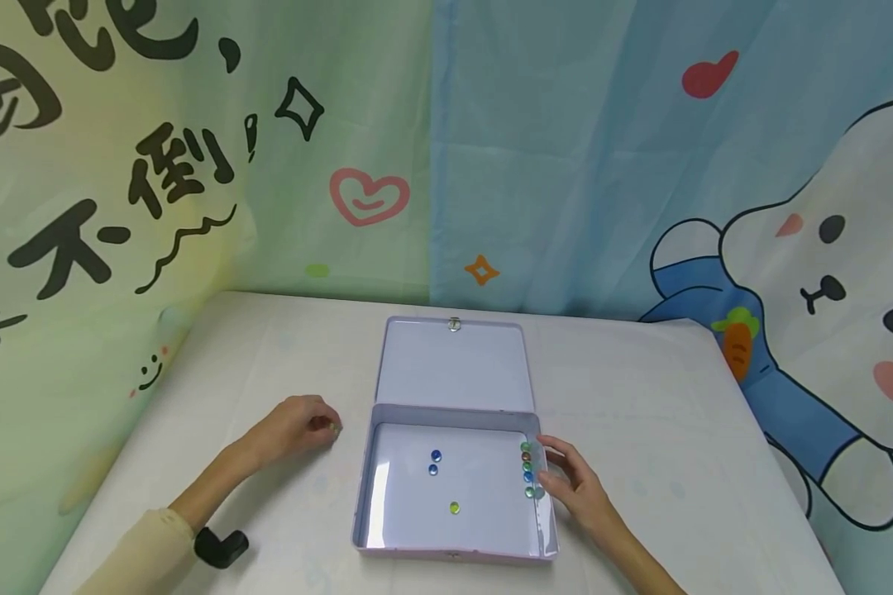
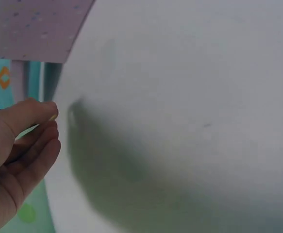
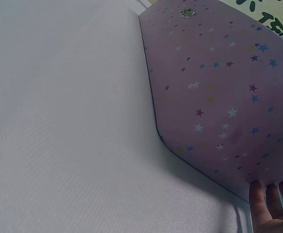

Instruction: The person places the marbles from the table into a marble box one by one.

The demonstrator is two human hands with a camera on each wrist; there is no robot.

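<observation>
An open tin box, purple with stars on the outside, lies with its lid folded back. Inside are two blue marbles, a yellow-green marble and a row of several marbles along the right wall. Left of the box, my left hand pinches a small yellowish-green marble between thumb and forefinger, mostly hidden by the fingertips. My right hand rests at the box's right rim, thumb and forefinger by the edge. In the right wrist view, its extended fingers meet the starred outer wall.
A white cloth covers the table. Behind it hangs a printed curtain with a cartoon rabbit on the right. A black band sits at my left wrist. The raised lid has a metal clasp.
</observation>
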